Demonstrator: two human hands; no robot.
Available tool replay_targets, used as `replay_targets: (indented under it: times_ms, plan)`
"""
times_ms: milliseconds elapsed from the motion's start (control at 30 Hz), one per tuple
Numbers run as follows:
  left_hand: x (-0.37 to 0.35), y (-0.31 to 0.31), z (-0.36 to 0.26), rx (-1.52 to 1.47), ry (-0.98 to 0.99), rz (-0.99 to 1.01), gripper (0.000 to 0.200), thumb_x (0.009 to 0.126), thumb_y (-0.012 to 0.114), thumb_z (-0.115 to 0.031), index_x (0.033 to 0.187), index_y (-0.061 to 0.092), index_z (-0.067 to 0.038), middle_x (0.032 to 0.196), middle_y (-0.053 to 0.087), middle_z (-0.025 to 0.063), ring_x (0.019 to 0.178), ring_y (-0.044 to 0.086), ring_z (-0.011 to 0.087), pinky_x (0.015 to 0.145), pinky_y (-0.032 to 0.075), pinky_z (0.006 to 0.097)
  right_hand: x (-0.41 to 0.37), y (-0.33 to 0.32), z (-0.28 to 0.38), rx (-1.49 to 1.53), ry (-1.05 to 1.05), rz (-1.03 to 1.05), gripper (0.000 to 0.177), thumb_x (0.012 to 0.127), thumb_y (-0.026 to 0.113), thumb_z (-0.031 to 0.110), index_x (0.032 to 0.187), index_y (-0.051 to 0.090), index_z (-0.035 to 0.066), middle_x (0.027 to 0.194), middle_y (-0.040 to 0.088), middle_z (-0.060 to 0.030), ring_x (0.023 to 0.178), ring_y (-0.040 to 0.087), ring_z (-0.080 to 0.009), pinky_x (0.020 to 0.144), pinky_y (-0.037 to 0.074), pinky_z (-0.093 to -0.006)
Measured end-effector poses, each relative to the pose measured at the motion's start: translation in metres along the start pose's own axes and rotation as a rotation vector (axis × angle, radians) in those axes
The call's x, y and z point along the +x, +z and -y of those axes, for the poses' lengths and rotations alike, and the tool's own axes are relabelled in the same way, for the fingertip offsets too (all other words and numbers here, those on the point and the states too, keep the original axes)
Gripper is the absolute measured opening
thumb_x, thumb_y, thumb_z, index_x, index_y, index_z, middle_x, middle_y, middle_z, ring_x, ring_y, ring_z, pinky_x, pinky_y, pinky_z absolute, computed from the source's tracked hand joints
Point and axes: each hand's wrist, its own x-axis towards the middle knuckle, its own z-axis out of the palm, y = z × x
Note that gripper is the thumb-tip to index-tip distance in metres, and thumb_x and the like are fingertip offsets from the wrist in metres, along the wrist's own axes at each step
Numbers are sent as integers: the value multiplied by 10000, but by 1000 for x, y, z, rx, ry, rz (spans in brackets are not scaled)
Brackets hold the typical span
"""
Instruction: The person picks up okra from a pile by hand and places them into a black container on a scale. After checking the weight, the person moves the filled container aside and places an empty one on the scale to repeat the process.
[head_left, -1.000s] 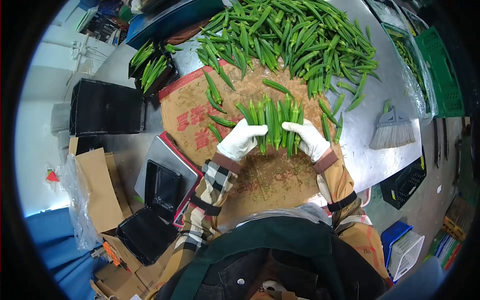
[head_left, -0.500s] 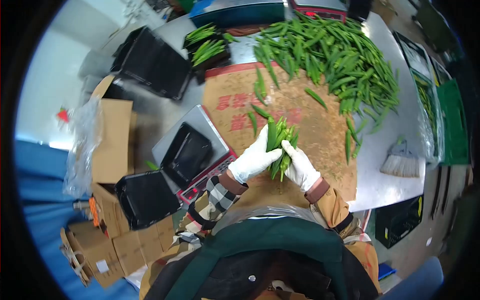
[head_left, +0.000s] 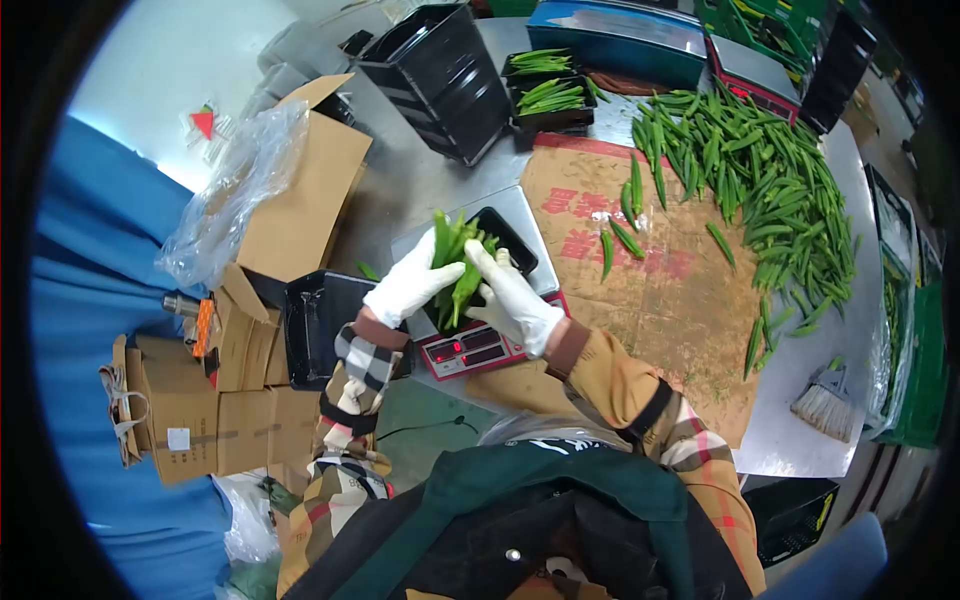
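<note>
A bunch of green okra is held between my two white-gloved hands, over the black tray on the red and silver scale. My left hand grips the bunch from the left. The fingers of my right hand close on its right side. Part of the tray is hidden by the hands and the okra. A large okra pile lies at the back right of the flattened cardboard, with several loose pods at its left.
Two okra-filled trays stand behind the cardboard, beside stacked black trays. An empty black tray is left of the scale. A second scale stands at the back, a brush at the right, an open carton at the left.
Both hands have carried the okra bunch left, from above the cardboard to over the tray on the scale. The view has turned toward the left.
</note>
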Motion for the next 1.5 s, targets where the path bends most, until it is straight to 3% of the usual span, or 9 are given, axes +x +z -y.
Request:
replay_targets:
  times_ms: [167, 367, 600, 900, 1033, 1233, 1367, 1433, 1500]
  plan:
    - [-5, 1, 58, 33, 8, -319, 617, 977, 614, -125, 1535, 366, -42, 1435, 550, 195, 1346, 519, 271, 1130, 384, 349, -48, -81, -1, -95, -24, 138, 676, 1016, 597, 334, 1540, 334, -3, 1534, 429, -201, 1390, 456, -317, 1141, 398, -490]
    - [-38, -14, 52, -91, 125, -852, 373, 1023, 514, -40, 1390, 545, 16, 1276, 661, 138, 1191, 620, 197, 1055, 445, 304, -116, -261, -65, 39, -77, -539, 509, 1028, 563, 299, 1455, 488, 33, 1449, 538, -186, 1279, 563, -292, 1016, 501, -446]
    - [-58, -1, 71, -174, 58, -1040, 306, 1004, 604, -114, 1282, 637, 9, 1132, 722, 81, 1029, 671, 139, 900, 493, 264, -140, -281, -114, -112, -58, -763, 356, 1000, 639, 284, 1303, 639, 98, 1207, 694, -66, 1048, 652, -194, 863, 524, -351]
    - [-13, 47, 73, 756, 268, -828, 147, 806, 755, -236, 923, 741, -150, 837, 659, 54, 886, 607, 279, 817, 477, 425, -122, -299, -108, -260, 40, -798, 312, 963, 700, 304, 1206, 695, 109, 1060, 704, -28, 872, 649, -156, 732, 534, -314]
    - [20, 63, 73, 1055, -74, -668, 221, 785, 773, -289, 943, 711, -148, 925, 625, 70, 952, 563, 304, 838, 437, 447, -127, -301, -112, -222, -19, -750, 296, 970, 701, 267, 1206, 694, 87, 1074, 711, -43, 852, 661, -152, 697, 538, -282]
    - [12, 62, 0, 605, 57, -639, 196, 766, 773, -209, 938, 721, -132, 925, 660, 85, 909, 601, 321, 817, 467, 451, -147, -238, -75, -366, -194, -522, 477, 1007, 635, 324, 1372, 564, 25, 1216, 657, -103, 968, 650, -159, 775, 540, -289]
    - [-6, 152, -18, 451, 643, -546, 155, 782, 731, -204, 897, 724, -100, 797, 659, 94, 783, 622, 333, 716, 497, 458, -147, -143, -34, -239, -339, -114, 726, 1008, 558, 521, 1545, 362, 74, 1461, 493, -117, 1196, 569, -204, 974, 493, -354]
    - [-8, 211, -35, 726, 336, 52, 228, 816, 707, -248, 994, 700, -106, 940, 664, 116, 891, 612, 334, 781, 485, 468, -140, -136, -33, -86, -404, -281, 703, 1005, 589, 475, 1510, 394, 27, 1449, 505, -119, 1282, 537, -206, 989, 499, -384]
    - [-20, 211, -20, 432, 467, 25, 272, 839, 696, -265, 1056, 675, -103, 994, 657, 122, 947, 604, 335, 811, 481, 469, -153, -189, -36, -273, -418, -364, 584, 1035, 553, 430, 1428, 496, 1, 1342, 597, -121, 1167, 624, -203, 889, 548, -365]
